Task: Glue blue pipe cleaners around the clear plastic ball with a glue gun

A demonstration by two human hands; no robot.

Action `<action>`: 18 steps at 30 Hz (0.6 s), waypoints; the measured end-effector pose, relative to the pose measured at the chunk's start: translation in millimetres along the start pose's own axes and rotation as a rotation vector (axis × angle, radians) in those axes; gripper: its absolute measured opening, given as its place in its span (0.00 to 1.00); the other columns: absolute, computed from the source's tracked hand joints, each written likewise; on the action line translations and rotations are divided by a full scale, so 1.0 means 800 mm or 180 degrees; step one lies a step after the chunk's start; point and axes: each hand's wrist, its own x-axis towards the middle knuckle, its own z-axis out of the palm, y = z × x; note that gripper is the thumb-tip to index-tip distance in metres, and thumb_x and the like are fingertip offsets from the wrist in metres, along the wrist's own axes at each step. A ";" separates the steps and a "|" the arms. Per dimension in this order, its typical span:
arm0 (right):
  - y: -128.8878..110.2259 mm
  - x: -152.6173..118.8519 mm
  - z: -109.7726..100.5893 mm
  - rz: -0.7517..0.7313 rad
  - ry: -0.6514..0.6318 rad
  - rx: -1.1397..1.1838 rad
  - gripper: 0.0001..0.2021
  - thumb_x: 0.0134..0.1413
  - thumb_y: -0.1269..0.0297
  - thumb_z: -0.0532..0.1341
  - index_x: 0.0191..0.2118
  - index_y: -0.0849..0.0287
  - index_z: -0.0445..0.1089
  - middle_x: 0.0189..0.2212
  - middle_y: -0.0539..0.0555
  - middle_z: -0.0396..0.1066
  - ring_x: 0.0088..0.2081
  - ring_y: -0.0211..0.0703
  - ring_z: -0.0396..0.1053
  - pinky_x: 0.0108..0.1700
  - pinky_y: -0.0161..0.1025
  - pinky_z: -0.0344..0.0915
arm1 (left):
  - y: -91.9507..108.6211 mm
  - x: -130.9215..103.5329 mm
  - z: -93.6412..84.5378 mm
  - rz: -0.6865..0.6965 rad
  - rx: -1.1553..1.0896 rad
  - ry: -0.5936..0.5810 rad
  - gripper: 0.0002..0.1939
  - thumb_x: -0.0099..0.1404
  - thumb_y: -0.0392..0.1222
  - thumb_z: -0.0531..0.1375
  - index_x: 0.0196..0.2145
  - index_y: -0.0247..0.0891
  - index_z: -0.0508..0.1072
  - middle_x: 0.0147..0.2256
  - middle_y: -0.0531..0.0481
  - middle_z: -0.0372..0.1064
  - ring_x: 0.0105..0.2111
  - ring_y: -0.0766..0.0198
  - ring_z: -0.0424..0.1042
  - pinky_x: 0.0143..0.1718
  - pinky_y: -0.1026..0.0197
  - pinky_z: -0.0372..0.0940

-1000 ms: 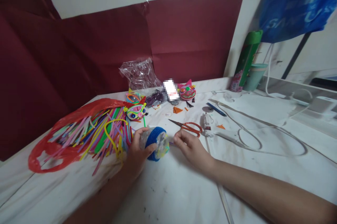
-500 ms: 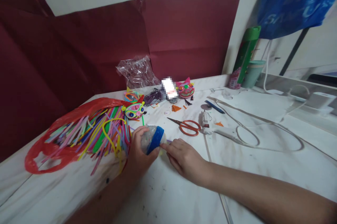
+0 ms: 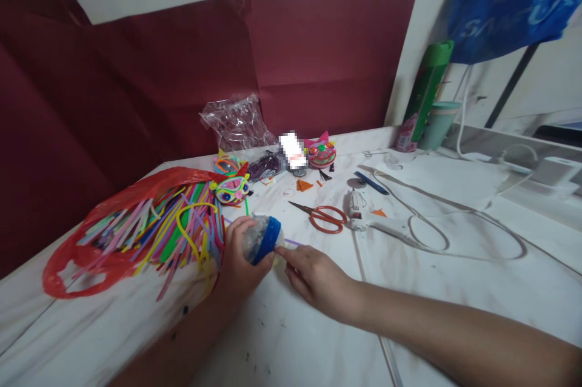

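Observation:
My left hand (image 3: 240, 256) is wrapped around a clear, rounded ball-like piece (image 3: 253, 241), its thumb along the near side. Across that piece runs a band of blue pipe cleaner (image 3: 270, 239), laid in several side-by-side turns. From the right, my right hand (image 3: 313, 272) reaches in with its index fingertip touching the lower edge of the blue band. Its other fingers are curled under, and whether they pinch anything is hidden. Just beyond both hands lie orange-handled scissors (image 3: 327, 219), blades pointing left.
At left, a red plastic bag (image 3: 109, 196) holds many coloured pipe cleaners (image 3: 170, 235). Two decorated masks, one white-faced (image 3: 231, 188) and one pink (image 3: 322, 153), sit behind. A glue gun (image 3: 359, 217) with looping cord, a blue cutter (image 3: 371, 182) and a phone (image 3: 293, 150) lie farther back.
The clear piece with the blue band has turned slightly in my left hand. My right index finger stays at the band's lower edge, and the view has shifted a little.

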 end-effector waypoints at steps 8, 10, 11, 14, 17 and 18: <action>-0.003 0.003 -0.003 0.0408 -0.0290 0.0592 0.22 0.57 0.73 0.52 0.58 0.68 0.64 0.29 0.57 0.73 0.30 0.42 0.69 0.37 0.38 0.66 | -0.003 0.002 -0.004 -0.0032 -0.0034 -0.0108 0.25 0.52 0.40 0.62 0.48 0.40 0.61 0.50 0.41 0.60 0.52 0.49 0.63 0.54 0.41 0.60; -0.005 0.003 -0.004 0.0669 -0.0312 0.0956 0.23 0.56 0.74 0.52 0.58 0.66 0.64 0.27 0.53 0.71 0.26 0.38 0.66 0.34 0.35 0.64 | -0.004 0.002 -0.005 -0.0059 -0.0065 -0.0134 0.25 0.52 0.40 0.62 0.48 0.40 0.61 0.50 0.41 0.60 0.53 0.48 0.63 0.55 0.42 0.59; -0.007 0.004 -0.005 0.0794 -0.0313 0.1122 0.23 0.56 0.74 0.52 0.58 0.65 0.64 0.26 0.52 0.70 0.25 0.37 0.65 0.32 0.35 0.63 | -0.004 0.002 -0.005 -0.0076 -0.0085 -0.0144 0.25 0.52 0.40 0.63 0.48 0.40 0.61 0.51 0.40 0.59 0.53 0.48 0.62 0.55 0.42 0.58; -0.009 0.007 -0.007 0.1116 -0.0308 0.1823 0.23 0.54 0.72 0.55 0.56 0.64 0.65 0.23 0.48 0.67 0.24 0.35 0.62 0.29 0.34 0.60 | -0.004 0.002 -0.005 -0.0188 -0.0189 -0.0167 0.26 0.51 0.39 0.63 0.48 0.41 0.62 0.52 0.41 0.59 0.54 0.48 0.61 0.56 0.42 0.56; -0.005 0.014 -0.010 0.1404 -0.0026 0.2780 0.18 0.53 0.63 0.58 0.49 0.63 0.68 0.23 0.47 0.65 0.24 0.35 0.61 0.28 0.33 0.58 | -0.002 0.003 -0.005 -0.0488 -0.0523 -0.0187 0.26 0.50 0.42 0.64 0.48 0.41 0.63 0.51 0.42 0.61 0.54 0.48 0.62 0.55 0.43 0.57; -0.002 0.017 -0.012 0.1496 0.0192 0.3007 0.16 0.52 0.59 0.60 0.45 0.62 0.68 0.23 0.46 0.65 0.23 0.34 0.60 0.27 0.33 0.57 | -0.001 0.003 -0.005 -0.0655 -0.0674 -0.0189 0.27 0.50 0.44 0.64 0.48 0.42 0.63 0.50 0.43 0.62 0.53 0.48 0.62 0.54 0.44 0.58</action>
